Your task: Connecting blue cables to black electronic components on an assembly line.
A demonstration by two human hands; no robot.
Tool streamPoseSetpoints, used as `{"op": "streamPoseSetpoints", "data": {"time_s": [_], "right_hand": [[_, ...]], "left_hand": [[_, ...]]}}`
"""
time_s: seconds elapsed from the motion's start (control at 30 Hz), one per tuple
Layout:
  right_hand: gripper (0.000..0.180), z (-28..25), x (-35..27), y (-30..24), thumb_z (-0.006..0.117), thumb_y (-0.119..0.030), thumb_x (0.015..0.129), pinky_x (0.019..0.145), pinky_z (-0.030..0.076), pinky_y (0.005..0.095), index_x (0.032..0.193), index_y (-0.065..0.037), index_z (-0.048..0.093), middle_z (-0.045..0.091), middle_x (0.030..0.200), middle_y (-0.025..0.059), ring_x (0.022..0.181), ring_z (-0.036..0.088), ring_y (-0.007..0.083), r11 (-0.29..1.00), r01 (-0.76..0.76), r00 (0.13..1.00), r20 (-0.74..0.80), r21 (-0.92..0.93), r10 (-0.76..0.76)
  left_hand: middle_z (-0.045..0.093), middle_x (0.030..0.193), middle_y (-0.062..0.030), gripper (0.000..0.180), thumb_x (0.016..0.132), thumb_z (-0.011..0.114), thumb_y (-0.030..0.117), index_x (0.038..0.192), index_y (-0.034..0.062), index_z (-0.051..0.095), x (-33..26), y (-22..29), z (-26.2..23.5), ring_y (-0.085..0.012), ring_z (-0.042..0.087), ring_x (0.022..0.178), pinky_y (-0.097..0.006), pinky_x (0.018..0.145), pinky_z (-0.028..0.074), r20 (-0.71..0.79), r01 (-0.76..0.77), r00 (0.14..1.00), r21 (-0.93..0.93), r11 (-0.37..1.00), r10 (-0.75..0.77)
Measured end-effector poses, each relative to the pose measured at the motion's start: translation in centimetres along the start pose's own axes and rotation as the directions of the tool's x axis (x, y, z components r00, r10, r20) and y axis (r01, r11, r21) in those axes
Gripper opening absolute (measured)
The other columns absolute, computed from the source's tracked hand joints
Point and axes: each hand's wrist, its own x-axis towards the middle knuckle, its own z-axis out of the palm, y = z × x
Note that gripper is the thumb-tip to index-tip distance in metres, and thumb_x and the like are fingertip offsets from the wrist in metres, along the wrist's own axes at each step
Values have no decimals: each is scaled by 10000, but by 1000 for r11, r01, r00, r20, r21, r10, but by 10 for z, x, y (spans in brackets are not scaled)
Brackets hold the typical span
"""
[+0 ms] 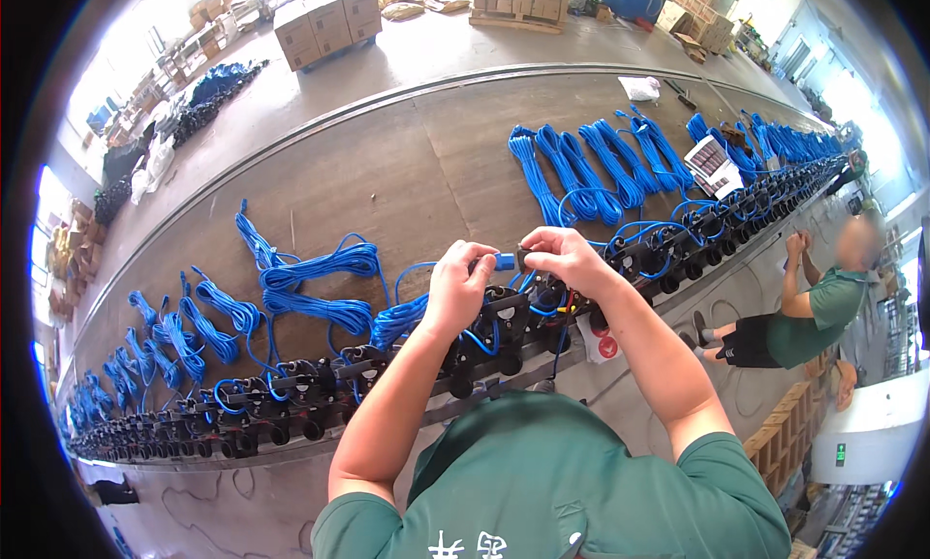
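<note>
Both my hands meet over the near edge of the long table. Between the fingertips of my left hand (459,286) is a blue cable plug (505,262), pointing to the right. My right hand (570,261) pinches a small dark piece (523,260) just beside the plug; its kind is too small to make out. A narrow gap seems to lie between the two. Below my hands stand black units (506,317) with round parts and blue leads. A coiled blue cable (399,321) lies just left of my left wrist.
More coiled blue cables (320,266) lie on the brown tabletop (436,171) on both sides. A row of black units lines its near edge. A white printed sheet (712,167) rests among the right-hand coils. Another person (823,302) in green stands at the right.
</note>
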Motion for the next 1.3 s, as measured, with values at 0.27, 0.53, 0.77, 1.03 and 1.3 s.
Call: {"op": "streamPoseSetpoints", "data": {"time_s": [0.27, 0.53, 0.77, 1.03, 1.3], "right_hand": [[262, -5, -6, -10, 752, -89, 936, 593, 470, 212, 1175, -12, 680, 710, 883, 20, 685, 595, 47, 995, -102, 993, 57, 10, 101], [259, -15, -5, -6, 757, -99, 926, 604, 510, 240, 1147, 12, 682, 744, 884, 68, 691, 650, 88, 991, -107, 990, 100, 78, 99], [241, -5, -8, -8, 752, -92, 941, 642, 542, 244, 1142, 13, 670, 751, 912, 70, 727, 670, 91, 994, -107, 993, 45, -10, 107], [208, -2, -4, -10, 748, -51, 938, 689, 570, 267, 1113, 22, 663, 734, 928, 79, 771, 690, 120, 995, -101, 990, 98, -13, 102], [351, 2, 0, -5, 709, -102, 958, 652, 547, 260, 1282, -21, 600, 713, 940, 48, 737, 642, 93, 987, -126, 984, 114, -98, 136]], "left_hand": [[697, 905, -86, 171, 961, 712, 163, 1038, 11, 721, -1, 6, -3, -167, 630, 844, -330, 778, 499, 0, -25, 1000, -79, 997, 25], [705, 821, -61, 169, 918, 776, 129, 1007, 1, 708, 1, 4, 3, -113, 627, 741, -285, 676, 492, 18, -16, 1000, -79, 997, 18], [725, 787, -118, 198, 912, 779, 144, 953, -11, 663, 1, 15, 1, -165, 701, 710, -325, 661, 542, 81, 141, 988, -161, 977, -129], [715, 779, -92, 191, 906, 784, 129, 935, -5, 651, 5, 7, 4, -120, 684, 690, -297, 639, 543, 236, 99, 969, -96, 990, -74], [691, 924, -135, 169, 871, 765, 125, 976, 28, 675, -5, 9, 5, -271, 682, 881, -413, 801, 529, 129, -130, 985, 118, 985, 114]]}}
